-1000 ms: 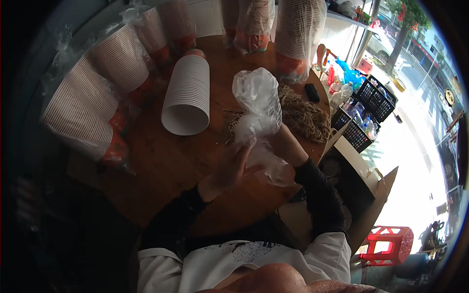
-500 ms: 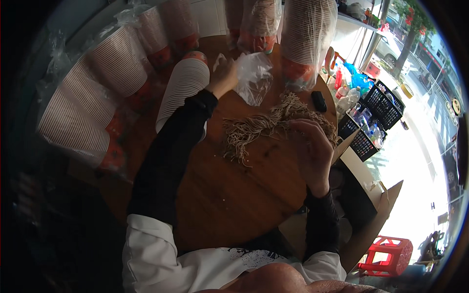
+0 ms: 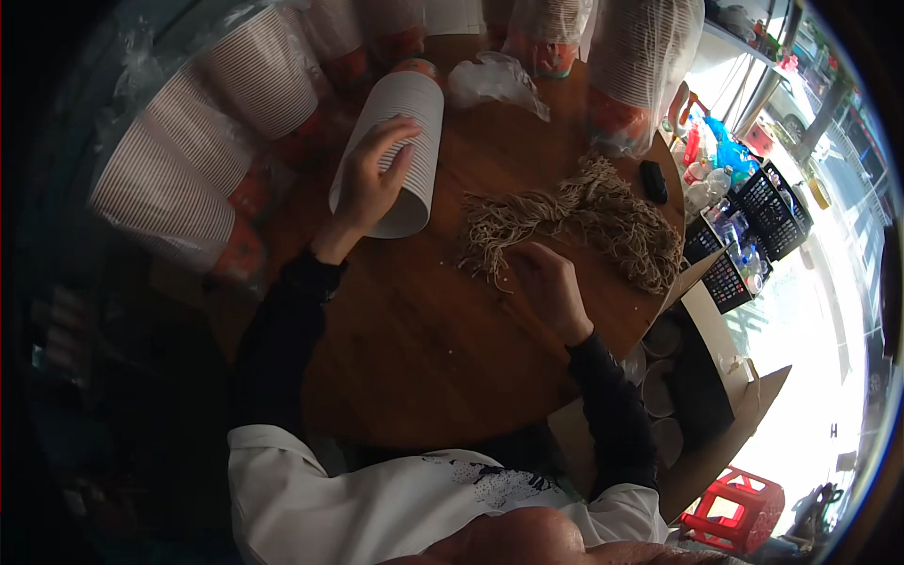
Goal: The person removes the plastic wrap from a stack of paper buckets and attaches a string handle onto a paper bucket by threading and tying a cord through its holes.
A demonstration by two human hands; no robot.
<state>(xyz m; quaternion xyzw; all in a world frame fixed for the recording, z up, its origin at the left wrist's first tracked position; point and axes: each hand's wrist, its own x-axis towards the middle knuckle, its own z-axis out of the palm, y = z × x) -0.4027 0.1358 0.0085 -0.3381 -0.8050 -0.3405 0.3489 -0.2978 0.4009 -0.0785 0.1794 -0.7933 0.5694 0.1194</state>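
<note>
Since the earlier frame, the left hand is moving from the clear plastic bag to the white paper-cup stack, upper left of centre; its fingers are standing moderately apart, perhaps steadying the sideways stack against rolling. The crumpled bag is now lying at upper middle, seemingly out of the way. Right of centre, the right hand is hovering by the tan string bundle, apparently kept within easy reach; whether its curled fingers are holding strands, I cannot tell.

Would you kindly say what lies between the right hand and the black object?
In the head view, tan strands lie between the right hand and the black object.
</note>
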